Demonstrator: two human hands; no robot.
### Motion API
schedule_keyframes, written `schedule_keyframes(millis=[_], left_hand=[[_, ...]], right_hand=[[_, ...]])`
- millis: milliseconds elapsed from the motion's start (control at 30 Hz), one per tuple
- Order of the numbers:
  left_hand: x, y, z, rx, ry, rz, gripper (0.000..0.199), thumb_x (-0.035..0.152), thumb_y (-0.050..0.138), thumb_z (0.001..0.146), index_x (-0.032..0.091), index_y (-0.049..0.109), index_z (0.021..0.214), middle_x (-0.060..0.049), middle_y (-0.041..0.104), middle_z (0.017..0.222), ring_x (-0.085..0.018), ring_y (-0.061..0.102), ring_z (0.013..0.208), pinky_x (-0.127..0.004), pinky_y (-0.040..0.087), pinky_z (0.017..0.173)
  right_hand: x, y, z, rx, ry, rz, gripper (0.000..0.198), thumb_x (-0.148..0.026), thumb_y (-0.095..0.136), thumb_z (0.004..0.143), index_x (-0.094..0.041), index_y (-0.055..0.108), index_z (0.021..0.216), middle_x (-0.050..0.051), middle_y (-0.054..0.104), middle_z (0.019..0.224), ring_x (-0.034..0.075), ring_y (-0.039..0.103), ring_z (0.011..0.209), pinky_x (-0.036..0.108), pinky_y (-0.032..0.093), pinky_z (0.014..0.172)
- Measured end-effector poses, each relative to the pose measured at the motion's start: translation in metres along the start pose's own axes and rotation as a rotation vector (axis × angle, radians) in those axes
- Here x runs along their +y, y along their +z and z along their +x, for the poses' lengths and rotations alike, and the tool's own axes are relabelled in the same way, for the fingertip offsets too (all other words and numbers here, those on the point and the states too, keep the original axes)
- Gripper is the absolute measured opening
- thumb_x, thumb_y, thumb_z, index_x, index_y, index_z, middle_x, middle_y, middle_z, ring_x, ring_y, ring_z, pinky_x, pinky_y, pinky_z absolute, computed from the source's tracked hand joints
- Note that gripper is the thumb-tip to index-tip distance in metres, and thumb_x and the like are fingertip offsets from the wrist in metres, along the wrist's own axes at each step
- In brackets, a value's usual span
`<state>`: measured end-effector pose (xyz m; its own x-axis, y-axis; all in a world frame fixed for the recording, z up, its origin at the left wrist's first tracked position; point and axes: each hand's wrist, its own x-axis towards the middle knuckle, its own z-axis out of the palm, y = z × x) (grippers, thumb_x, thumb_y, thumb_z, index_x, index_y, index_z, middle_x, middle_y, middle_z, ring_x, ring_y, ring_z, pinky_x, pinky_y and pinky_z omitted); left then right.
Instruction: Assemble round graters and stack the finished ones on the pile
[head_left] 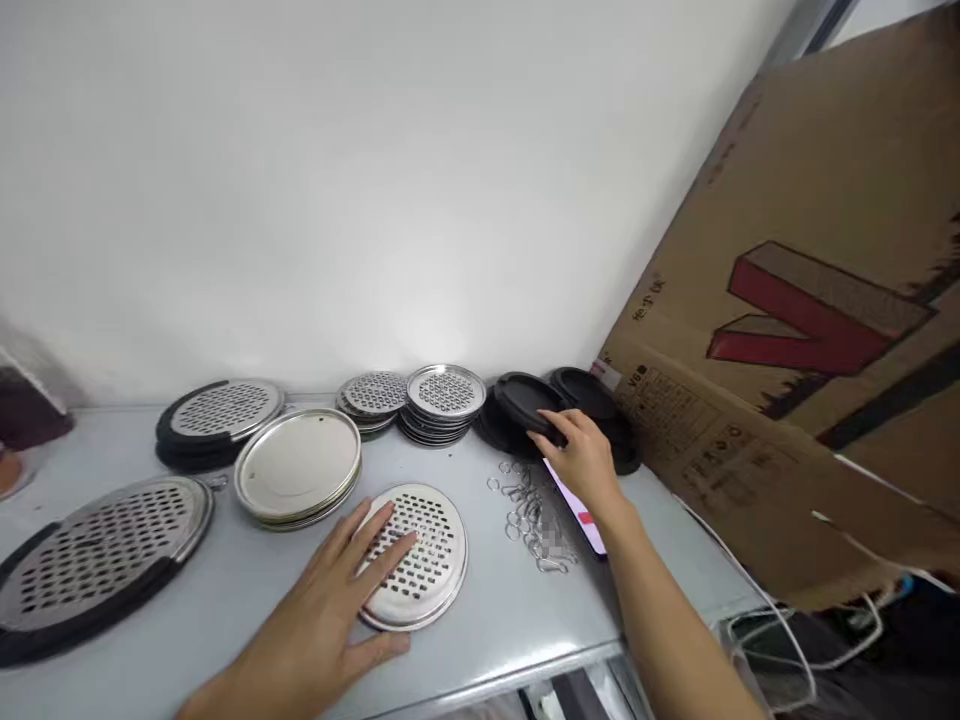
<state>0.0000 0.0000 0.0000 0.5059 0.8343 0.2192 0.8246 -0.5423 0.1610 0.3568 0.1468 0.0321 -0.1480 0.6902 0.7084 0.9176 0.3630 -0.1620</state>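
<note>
My left hand (pixel 322 600) lies with spread fingers on the left side of a round perforated metal grater disc (pixel 420 555), its thumb near the front edge. My right hand (pixel 581 450) is farther back, its thumb and fingers closed on the near rim of a black round rim piece (pixel 529 398) on a pile. More black rim pieces (pixel 592 392) sit right beside it. In front of them lie several small metal hooks and rings (pixel 529 510). A phone (pixel 577 505) with a lit screen is partly hidden by my right forearm.
Behind my left hand stands a stack of plain metal discs (pixel 300 465). Stacks of small grater discs (pixel 446 390) line the white wall. Black-rimmed graters (pixel 105 550) lie at the left. A large cardboard box (pixel 787 350) and white cables (pixel 787 640) border the right side.
</note>
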Motion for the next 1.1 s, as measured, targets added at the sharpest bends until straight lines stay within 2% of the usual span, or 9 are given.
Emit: schedule_keyframes(millis=[233, 367, 600, 733, 867, 1033, 1100], left_hand=[[-0.002, 0.001, -0.001, 0.005, -0.004, -0.036, 0.073, 0.051, 0.059, 0.089, 0.038, 0.023, 0.152, 0.001, 0.017, 0.162, -0.037, 0.022, 0.145, -0.056, 0.042, 0.107], [0.0, -0.002, 0.0, -0.02, -0.022, -0.048, 0.071, 0.051, 0.056, 0.091, 0.038, 0.022, 0.152, 0.002, 0.014, 0.162, -0.036, 0.019, 0.146, -0.055, 0.041, 0.109], [0.002, -0.003, 0.001, -0.025, -0.02, -0.075, 0.075, 0.05, 0.06, 0.089, 0.038, 0.022, 0.152, 0.001, 0.017, 0.162, -0.037, 0.02, 0.145, -0.057, 0.04, 0.109], [0.002, -0.003, 0.002, -0.01, -0.018, -0.089, 0.075, 0.05, 0.062, 0.088, 0.039, 0.024, 0.152, 0.001, 0.018, 0.161, -0.038, 0.021, 0.145, -0.057, 0.039, 0.109], [0.003, -0.004, 0.001, -0.022, -0.028, -0.086, 0.075, 0.049, 0.061, 0.088, 0.038, 0.023, 0.152, 0.002, 0.016, 0.162, -0.037, 0.02, 0.146, -0.057, 0.039, 0.109], [0.004, -0.004, 0.0, -0.031, -0.037, -0.08, 0.074, 0.049, 0.06, 0.089, 0.038, 0.023, 0.152, 0.002, 0.015, 0.162, -0.036, 0.018, 0.146, -0.056, 0.039, 0.11], [0.004, -0.004, 0.0, -0.031, -0.034, -0.074, 0.074, 0.05, 0.059, 0.089, 0.038, 0.022, 0.152, 0.001, 0.015, 0.162, -0.036, 0.017, 0.146, -0.056, 0.039, 0.109]], right_hand=[[0.016, -0.001, 0.019, 0.258, 0.128, 0.025, 0.028, -0.037, 0.058, 0.09, -0.018, 0.066, 0.108, 0.009, 0.068, 0.099, 0.024, 0.057, 0.086, 0.037, 0.046, 0.08], [0.025, -0.001, 0.027, 0.351, 0.172, 0.076, 0.029, -0.037, 0.056, 0.09, -0.017, 0.065, 0.108, 0.01, 0.067, 0.096, 0.024, 0.058, 0.083, 0.037, 0.047, 0.079], [0.024, -0.002, 0.028, 0.361, 0.176, 0.15, 0.018, -0.031, 0.06, 0.085, -0.019, 0.064, 0.098, 0.006, 0.063, 0.088, 0.022, 0.058, 0.078, 0.034, 0.047, 0.072], [0.022, 0.0, 0.029, 0.359, 0.152, 0.235, 0.009, -0.026, 0.062, 0.083, -0.019, 0.063, 0.088, 0.004, 0.062, 0.085, 0.021, 0.059, 0.08, 0.034, 0.047, 0.074], [0.019, 0.002, 0.028, 0.354, 0.142, 0.306, 0.007, -0.023, 0.063, 0.081, -0.02, 0.063, 0.087, 0.004, 0.062, 0.087, 0.021, 0.06, 0.084, 0.035, 0.049, 0.078], [0.007, -0.003, 0.017, 0.401, 0.137, 0.438, 0.015, -0.022, 0.066, 0.079, -0.021, 0.067, 0.094, 0.009, 0.058, 0.112, 0.024, 0.06, 0.106, 0.037, 0.052, 0.084], [-0.001, -0.01, 0.012, 0.354, 0.101, 0.474, 0.02, -0.019, 0.064, 0.079, -0.022, 0.067, 0.098, 0.01, 0.057, 0.119, 0.025, 0.058, 0.112, 0.038, 0.052, 0.088]])
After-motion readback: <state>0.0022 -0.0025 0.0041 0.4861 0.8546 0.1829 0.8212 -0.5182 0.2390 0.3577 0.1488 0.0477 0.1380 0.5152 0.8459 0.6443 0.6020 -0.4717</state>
